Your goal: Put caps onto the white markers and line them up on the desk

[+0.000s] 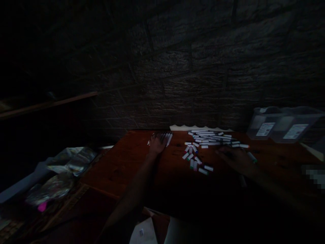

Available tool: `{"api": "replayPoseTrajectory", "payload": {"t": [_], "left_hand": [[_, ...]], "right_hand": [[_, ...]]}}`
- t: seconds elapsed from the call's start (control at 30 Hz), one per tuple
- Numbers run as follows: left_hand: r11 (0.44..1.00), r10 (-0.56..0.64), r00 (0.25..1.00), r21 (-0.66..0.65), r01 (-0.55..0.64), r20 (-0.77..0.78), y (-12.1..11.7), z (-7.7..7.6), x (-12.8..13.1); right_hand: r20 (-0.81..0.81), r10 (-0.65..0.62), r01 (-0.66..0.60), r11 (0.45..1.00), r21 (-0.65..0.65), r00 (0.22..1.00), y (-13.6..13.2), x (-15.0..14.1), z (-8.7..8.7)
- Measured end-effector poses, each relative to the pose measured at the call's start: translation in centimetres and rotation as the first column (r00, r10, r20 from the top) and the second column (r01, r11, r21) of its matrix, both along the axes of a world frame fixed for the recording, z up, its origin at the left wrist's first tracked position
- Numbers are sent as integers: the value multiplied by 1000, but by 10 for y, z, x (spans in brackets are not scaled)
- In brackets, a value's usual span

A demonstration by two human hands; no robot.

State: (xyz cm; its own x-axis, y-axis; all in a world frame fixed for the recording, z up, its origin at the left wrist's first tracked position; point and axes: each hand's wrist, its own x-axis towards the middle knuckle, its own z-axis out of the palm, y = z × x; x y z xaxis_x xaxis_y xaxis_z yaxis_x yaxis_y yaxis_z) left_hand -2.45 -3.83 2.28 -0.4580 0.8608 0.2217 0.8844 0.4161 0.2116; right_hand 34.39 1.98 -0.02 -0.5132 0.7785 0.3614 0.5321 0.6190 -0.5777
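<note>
Dimly, piled markers (208,136) are seen lying left-right, just beyond the nearer right hand (235,157); grip cannot be told, left hand (157,144) likewise.

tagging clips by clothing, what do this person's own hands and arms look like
The left hand and right hand look ungloved. The left forearm looks bare; the right forearm fades into darkness. What may be a ring glints on the left hand.
</note>
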Motion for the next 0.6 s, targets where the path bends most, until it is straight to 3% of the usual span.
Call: {"api": "replayPoseTrajectory", "payload": {"t": [0.2, 0.6], "left_hand": [[981, -194, 975, -45, 190, -105, 2, 4, 16], [982, -164, 972, -124, 144, -167, -2, 6, 23]], "right_hand": [[11, -1, 2, 1000, -20, 1000, 0, 0, 1], [11, -3, 3, 1000, 2, 1000, 1, -1, 0]]}}
